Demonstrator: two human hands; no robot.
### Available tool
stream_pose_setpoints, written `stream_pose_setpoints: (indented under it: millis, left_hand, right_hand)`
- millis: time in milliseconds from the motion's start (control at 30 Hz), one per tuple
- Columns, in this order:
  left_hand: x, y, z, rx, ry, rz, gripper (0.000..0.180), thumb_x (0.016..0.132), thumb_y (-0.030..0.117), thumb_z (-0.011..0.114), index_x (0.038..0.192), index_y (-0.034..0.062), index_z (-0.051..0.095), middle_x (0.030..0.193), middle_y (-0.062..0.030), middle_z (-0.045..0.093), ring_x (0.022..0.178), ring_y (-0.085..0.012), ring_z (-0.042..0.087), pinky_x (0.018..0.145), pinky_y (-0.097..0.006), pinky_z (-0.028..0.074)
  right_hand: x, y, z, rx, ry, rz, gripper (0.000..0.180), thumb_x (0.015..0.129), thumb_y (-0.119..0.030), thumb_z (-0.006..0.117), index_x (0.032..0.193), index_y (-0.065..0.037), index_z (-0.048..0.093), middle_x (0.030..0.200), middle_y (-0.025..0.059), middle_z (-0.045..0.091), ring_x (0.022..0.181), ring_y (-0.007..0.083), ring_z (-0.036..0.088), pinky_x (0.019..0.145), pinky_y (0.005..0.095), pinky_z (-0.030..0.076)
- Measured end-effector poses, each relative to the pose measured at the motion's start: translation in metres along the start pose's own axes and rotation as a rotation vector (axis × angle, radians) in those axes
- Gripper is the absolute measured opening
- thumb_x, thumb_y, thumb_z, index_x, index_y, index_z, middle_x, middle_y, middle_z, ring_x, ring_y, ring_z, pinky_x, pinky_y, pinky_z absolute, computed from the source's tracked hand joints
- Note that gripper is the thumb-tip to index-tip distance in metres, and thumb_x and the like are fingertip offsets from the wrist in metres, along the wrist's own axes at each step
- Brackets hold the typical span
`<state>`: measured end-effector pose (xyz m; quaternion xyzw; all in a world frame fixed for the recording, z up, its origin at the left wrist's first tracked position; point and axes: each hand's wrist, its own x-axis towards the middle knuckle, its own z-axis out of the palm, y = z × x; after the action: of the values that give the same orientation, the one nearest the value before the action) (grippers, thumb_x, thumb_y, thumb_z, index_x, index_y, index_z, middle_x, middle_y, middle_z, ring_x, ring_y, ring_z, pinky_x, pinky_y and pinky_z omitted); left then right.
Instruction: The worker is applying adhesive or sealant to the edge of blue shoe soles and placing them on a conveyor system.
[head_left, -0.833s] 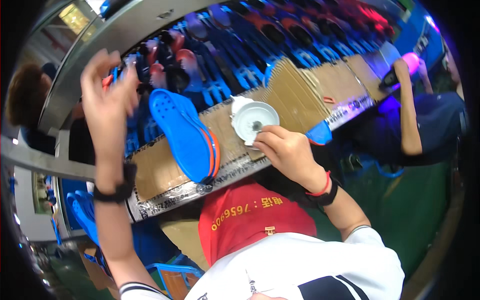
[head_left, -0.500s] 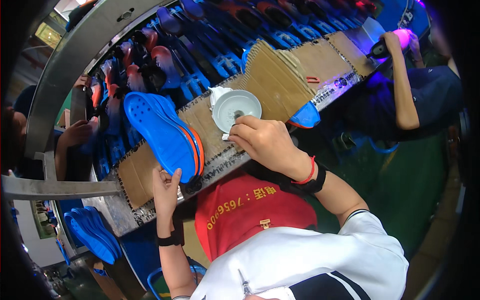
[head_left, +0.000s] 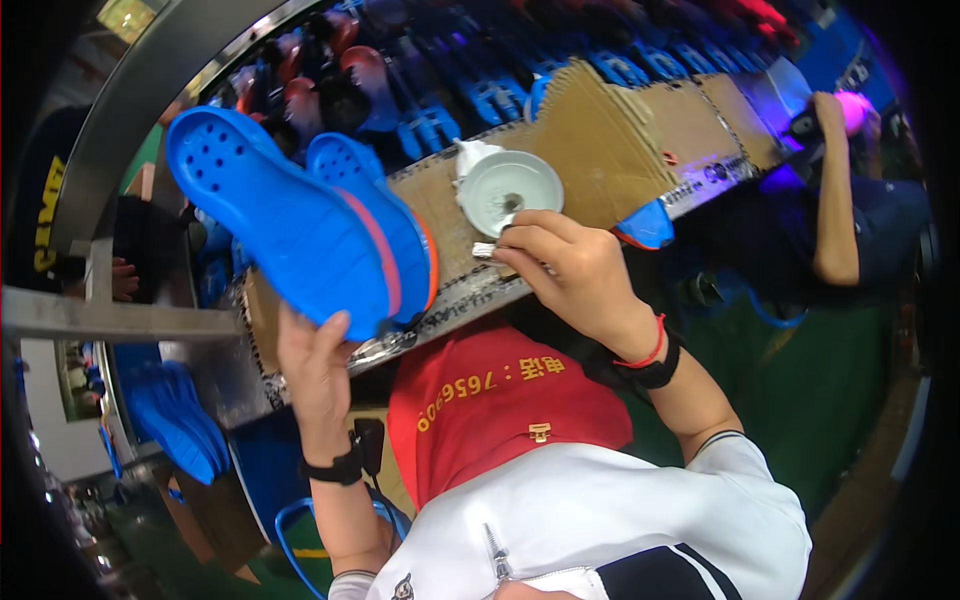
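My left hand grips a blue shoe sole by its near end, thumb on top and fingers underneath. Holes dot the sole's far end, and a red-orange stripe runs along its side. Behind it, on the bench, rests another blue sole with an orange edge. At the near rim of a white bowl, my right hand pinches a small tool with a white-wrapped end; the fingers hide most of it. The bowl holds liquid and a dark patch.
Brown cardboard lies right of the bowl, with a blue sole beneath it. Shoe parts on blue holders line the bench's far side. Metal frame bars stand at left, above stacked blue soles. A person's arm works at right.
My left hand has lifted the top sole off the other and shifted it left. My right hand stays by the bowl's near rim. The whole view has shifted a little.
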<state>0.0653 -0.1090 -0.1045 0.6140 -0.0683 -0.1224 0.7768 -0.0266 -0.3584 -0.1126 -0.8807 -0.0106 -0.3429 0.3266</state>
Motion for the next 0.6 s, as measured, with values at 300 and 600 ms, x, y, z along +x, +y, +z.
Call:
stream_pose_setpoints:
  millis: [300,600]
  left_hand:
    - [-0.010,-0.015,0.035,0.085,-0.010,0.090,0.064,0.082,-0.010,0.062,0.137,-0.0045,0.031,0.114,-0.0152,0.059,0.096,-0.0161,0.063,0.080,-0.025,0.053]
    - [-0.019,-0.019,0.043,0.284,0.026,0.274,0.061,0.084,-0.006,0.062,0.137,-0.0058,0.032,0.104,-0.0161,0.064,0.092,-0.0166,0.065,0.080,-0.027,0.054]
  right_hand:
    - [0.002,-0.029,-0.002,0.201,-0.048,-0.092,0.014,0.074,-0.004,0.075,0.083,-0.002,0.065,0.086,0.0100,0.064,0.060,0.0213,0.063,0.052,0.0292,0.050]
    - [0.004,-0.037,0.015,0.071,-0.097,-0.153,0.016,0.074,-0.005,0.075,0.086,-0.003,0.065,0.089,0.0113,0.065,0.060,0.0234,0.064,0.050,0.0306,0.051]
